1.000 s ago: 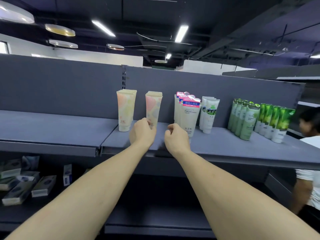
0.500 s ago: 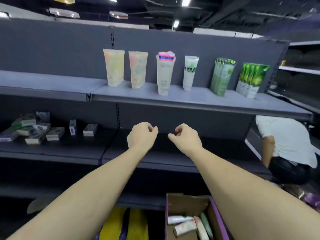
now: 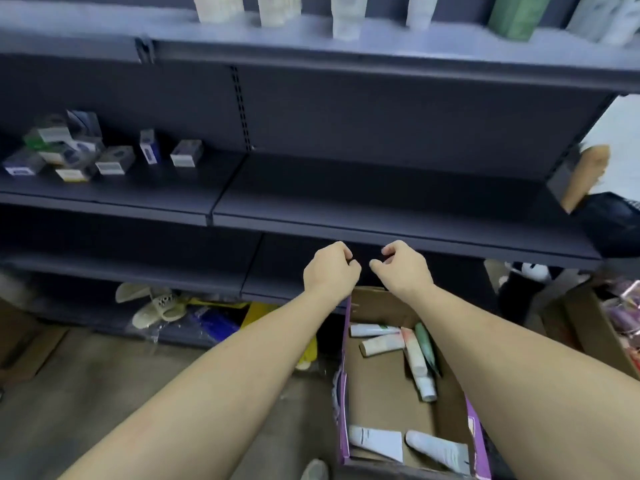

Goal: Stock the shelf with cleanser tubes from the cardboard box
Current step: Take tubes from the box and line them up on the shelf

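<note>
A cardboard box with purple edges sits on the floor below the shelving, holding several loose cleanser tubes. Two more white tubes lie at its near end. My left hand and my right hand hang side by side above the box's far end, fingers loosely curled, holding nothing. On the top shelf stand rows of tubes, cut off by the frame's upper edge.
Small product boxes lie on the left of the middle shelf. Slippers and yellow and blue packaging sit under the bottom shelf. Another person's arm shows at the right. A second carton stands at the right.
The view has tilted down from the top shelf to the floor box. Both hands have dropped from the top shelf's edge to just above the box, still holding nothing.
</note>
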`<control>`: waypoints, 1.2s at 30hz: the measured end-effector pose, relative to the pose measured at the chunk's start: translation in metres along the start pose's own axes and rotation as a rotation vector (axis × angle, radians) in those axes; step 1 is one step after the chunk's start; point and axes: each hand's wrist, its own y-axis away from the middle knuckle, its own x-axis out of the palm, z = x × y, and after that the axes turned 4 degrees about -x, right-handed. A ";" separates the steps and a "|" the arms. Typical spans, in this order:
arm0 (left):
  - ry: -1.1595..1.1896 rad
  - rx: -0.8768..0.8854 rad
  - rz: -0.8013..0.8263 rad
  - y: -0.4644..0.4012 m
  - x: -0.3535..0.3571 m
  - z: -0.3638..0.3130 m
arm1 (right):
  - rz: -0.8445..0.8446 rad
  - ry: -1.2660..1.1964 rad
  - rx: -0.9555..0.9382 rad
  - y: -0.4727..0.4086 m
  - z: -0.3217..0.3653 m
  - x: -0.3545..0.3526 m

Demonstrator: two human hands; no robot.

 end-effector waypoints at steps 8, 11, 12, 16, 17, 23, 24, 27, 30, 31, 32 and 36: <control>-0.057 -0.108 0.186 -0.016 0.092 0.024 | 0.155 -0.009 0.155 -0.021 -0.092 0.056; -0.066 -0.171 0.226 -0.016 0.127 0.029 | 0.222 -0.014 0.213 -0.026 -0.127 0.068; -0.066 -0.193 0.238 -0.015 0.139 0.030 | 0.249 -0.017 0.226 -0.027 -0.140 0.072; -0.069 -0.293 0.265 -0.010 0.184 0.040 | 0.352 -0.004 0.254 -0.035 -0.187 0.089; -0.070 -0.320 0.267 -0.007 0.195 0.044 | 0.375 -0.004 0.259 -0.035 -0.198 0.092; -0.048 -0.478 0.357 0.011 0.263 0.074 | 0.501 0.022 0.332 -0.020 -0.259 0.118; -0.044 -0.505 0.389 0.015 0.273 0.081 | 0.531 0.046 0.349 -0.014 -0.271 0.124; -0.065 -0.552 0.450 0.025 0.297 0.102 | 0.648 0.131 0.405 0.002 -0.304 0.140; -0.094 -0.574 0.515 0.033 0.312 0.120 | 0.746 0.197 0.444 0.011 -0.325 0.153; -0.092 -0.590 0.541 0.035 0.317 0.124 | 0.772 0.219 0.447 0.014 -0.328 0.157; -0.091 -0.602 0.563 0.037 0.321 0.128 | 0.798 0.238 0.441 0.017 -0.331 0.161; -0.170 -0.611 0.670 0.042 0.337 0.148 | 0.924 0.286 0.424 0.026 -0.343 0.180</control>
